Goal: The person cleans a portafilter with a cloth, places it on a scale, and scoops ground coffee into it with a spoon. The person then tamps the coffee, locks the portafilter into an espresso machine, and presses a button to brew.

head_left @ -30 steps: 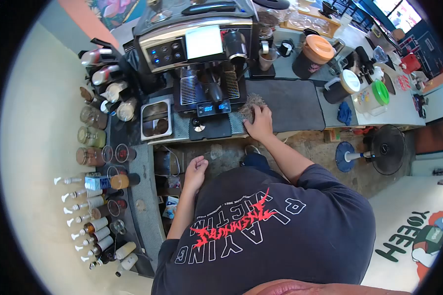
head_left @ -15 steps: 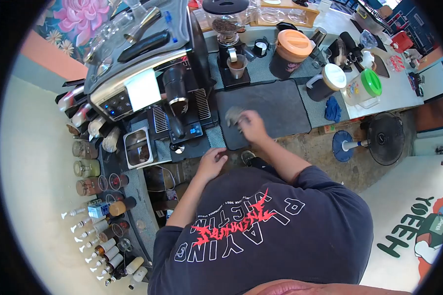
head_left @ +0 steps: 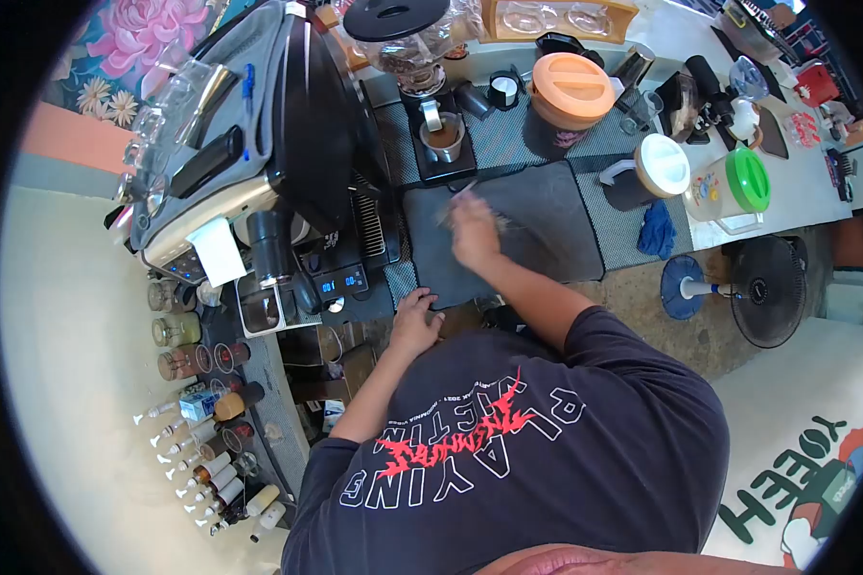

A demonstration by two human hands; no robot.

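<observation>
My right hand is over the black mat on the counter, its fingers blurred by motion. It is closed on a greyish cloth, which shows only as a smear beside the fingers. My left hand rests at the counter's front edge by the mat's near left corner, fingers stretched out and holding nothing. Behind the mat, a clear cup with brown contents sits under the coffee grinder. To the left is the espresso machine, with a lit digital scale on its near side.
An orange-lidded jug, a white-lidded jug and a green-lidded pitcher stand to the right. A blue cloth lies near the counter edge. A fan stands on the floor. Several pump bottles line the left shelf.
My right hand has moved slightly left and away from me across the mat with the cloth. My left hand stays by the counter edge. The camera view has turned somewhat.
</observation>
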